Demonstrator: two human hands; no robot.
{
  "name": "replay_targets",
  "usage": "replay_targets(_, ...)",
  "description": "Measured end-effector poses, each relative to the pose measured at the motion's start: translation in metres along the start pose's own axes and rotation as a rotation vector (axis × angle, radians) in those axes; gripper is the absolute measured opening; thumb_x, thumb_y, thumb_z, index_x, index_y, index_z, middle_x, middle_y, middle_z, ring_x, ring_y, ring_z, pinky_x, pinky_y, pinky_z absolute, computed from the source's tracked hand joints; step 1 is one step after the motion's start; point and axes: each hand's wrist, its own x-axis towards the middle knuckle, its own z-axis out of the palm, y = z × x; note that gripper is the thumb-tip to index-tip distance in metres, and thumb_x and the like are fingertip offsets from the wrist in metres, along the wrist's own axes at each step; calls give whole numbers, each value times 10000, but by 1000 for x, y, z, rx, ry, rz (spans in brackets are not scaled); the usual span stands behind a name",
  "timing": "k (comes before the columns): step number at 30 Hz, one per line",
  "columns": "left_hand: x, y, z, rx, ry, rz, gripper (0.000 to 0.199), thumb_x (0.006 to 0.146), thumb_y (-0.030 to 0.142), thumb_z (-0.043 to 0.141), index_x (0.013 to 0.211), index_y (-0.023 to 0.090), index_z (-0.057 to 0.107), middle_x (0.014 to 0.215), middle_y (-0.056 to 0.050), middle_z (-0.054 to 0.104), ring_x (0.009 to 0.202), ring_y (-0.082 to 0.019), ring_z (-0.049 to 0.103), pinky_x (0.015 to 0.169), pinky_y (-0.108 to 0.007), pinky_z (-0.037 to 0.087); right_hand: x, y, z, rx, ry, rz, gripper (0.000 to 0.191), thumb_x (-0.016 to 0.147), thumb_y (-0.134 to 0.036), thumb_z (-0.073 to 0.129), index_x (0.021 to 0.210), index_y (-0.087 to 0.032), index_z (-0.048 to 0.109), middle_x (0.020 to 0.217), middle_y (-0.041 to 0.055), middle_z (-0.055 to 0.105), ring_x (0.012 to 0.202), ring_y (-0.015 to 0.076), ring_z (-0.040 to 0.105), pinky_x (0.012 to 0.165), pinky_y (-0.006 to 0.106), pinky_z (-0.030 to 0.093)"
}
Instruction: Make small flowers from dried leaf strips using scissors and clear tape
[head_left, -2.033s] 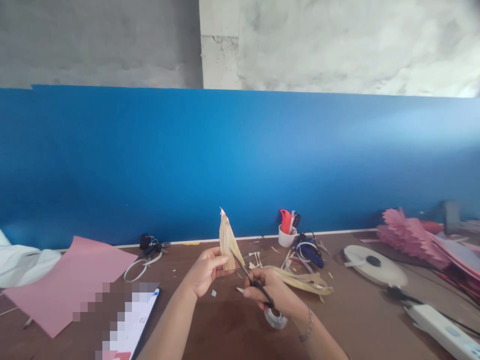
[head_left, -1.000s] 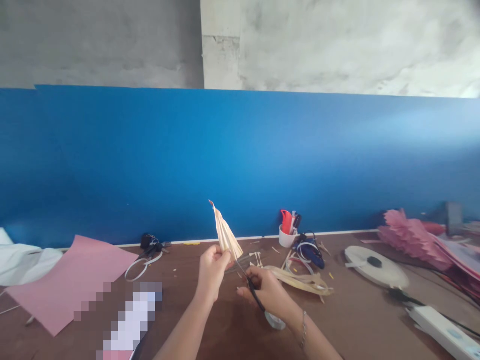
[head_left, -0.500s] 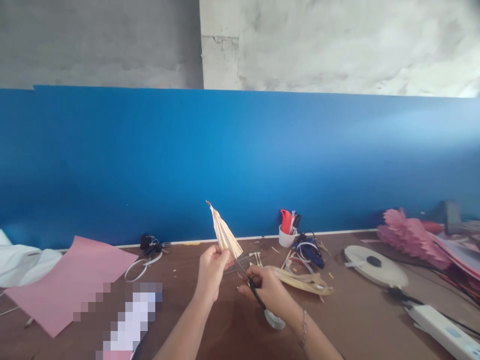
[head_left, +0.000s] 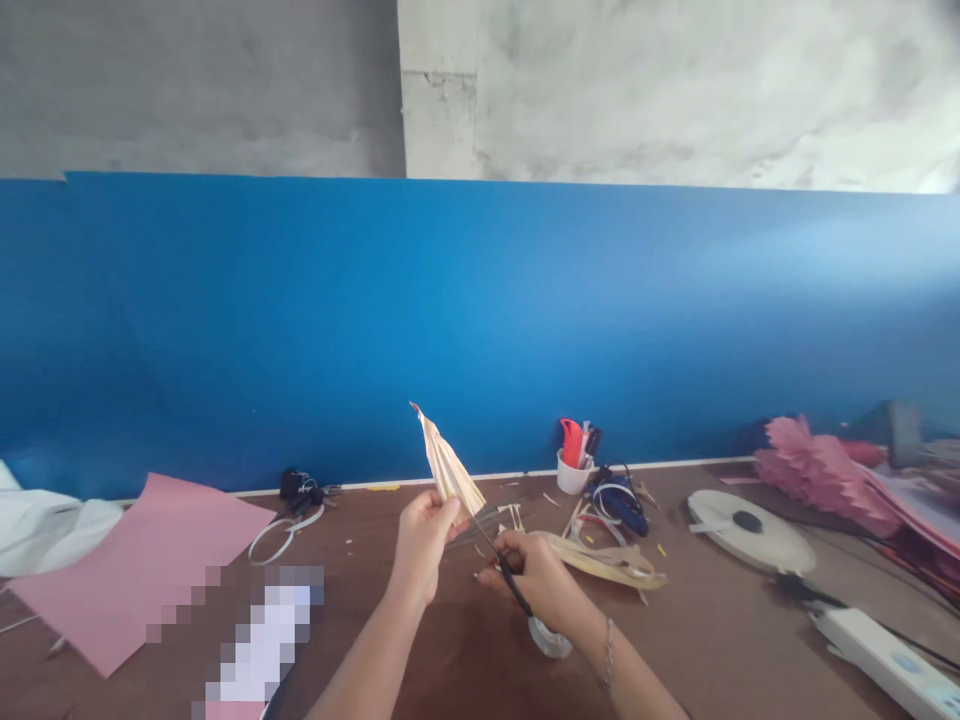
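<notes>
A cream, pleated piece that looks like dried corn husk (head_left: pixel 450 462) points up and to the left, its narrow tip reddish. My left hand (head_left: pixel 422 540) pinches it near its wide lower end. From that end a thin dark rod (head_left: pixel 516 585) slants down to the right, thicker and black in its lower part. Closed round this rod is my right hand (head_left: pixel 534 578), a bracelet at its wrist; its fingers partly hide the rod. Just below it lies a roll of clear tape (head_left: pixel 550 638). More pale husk strips (head_left: pixel 607 562) lie behind my right hand.
Pink paper (head_left: pixel 142 570) and white cloth-like material (head_left: pixel 60 530) are at left. A white cup (head_left: pixel 574 472) holds pens and a red item. A pale round disc (head_left: pixel 750 530), a power strip (head_left: pixel 885 655) and pink pleated paper (head_left: pixel 825 475) lie right. A blue partition (head_left: pixel 450 300) backs the table.
Hardly anything differs. Both hands keep their grips on the husk and the rod, and the husk's tip has shifted very slightly left.
</notes>
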Motion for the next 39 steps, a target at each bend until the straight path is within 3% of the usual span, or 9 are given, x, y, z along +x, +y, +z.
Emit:
replay_targets(20, -4, -6, 2, -41, -93, -32, 216, 656, 272, 722, 782, 107, 665, 776, -89, 714, 796, -210, 671, 827, -374, 524, 0, 1, 3, 32, 20, 5, 309, 645, -360, 770, 694, -181, 523, 465, -85, 487, 385, 65, 393, 376, 178, 282)
replay_targets(32, -5, -3, 2, -85, -100, -96, 236, 658, 282, 733, 808, 112, 669, 848, -115, 737, 799, -205, 686, 797, -332, 529, 1, 1, 8, 130, 18, 61, 350, 623, -424, 763, 703, -185, 520, 430, -99, 456, 344, 66, 383, 341, 181, 305)
replay_targets(39, -11, -9, 6, -112, -122, -110, 213, 649, 282, 733, 759, 113, 662, 759, -91, 730, 727, -192, 679, 767, -326, 523, 1, -4, 11, 174, 28, 60, 314, 643, -406, 741, 743, -182, 544, 414, -104, 448, 343, 68, 385, 347, 181, 294)
